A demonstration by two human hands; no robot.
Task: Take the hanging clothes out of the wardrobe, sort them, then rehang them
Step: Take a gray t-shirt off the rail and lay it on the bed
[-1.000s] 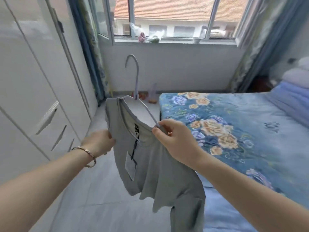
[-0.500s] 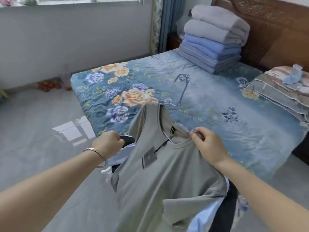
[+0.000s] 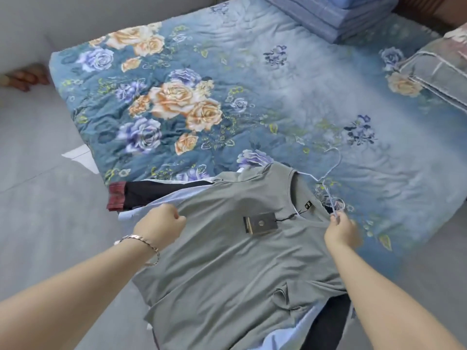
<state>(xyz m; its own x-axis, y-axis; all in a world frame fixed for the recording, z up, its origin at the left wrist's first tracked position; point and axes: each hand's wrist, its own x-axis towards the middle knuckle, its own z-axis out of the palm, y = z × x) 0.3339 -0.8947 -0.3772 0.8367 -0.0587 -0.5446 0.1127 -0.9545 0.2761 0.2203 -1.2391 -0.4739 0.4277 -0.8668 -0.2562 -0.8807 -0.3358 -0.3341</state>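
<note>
Head view; hands (image 3: pixel 161 224) (image 3: pixel 341 231) grip grey shirt (image 3: pixel 227 269)

No wording is clear enough to read anywhere. A dark hanging tag (image 3: pixel 260 222) with a pale round emblem is lying on the chest of a grey T-shirt (image 3: pixel 227 269), and its print is too small to make out. A small black neck label (image 3: pixel 307 204) inside the collar is showing a light mark, which is also illegible.
</note>
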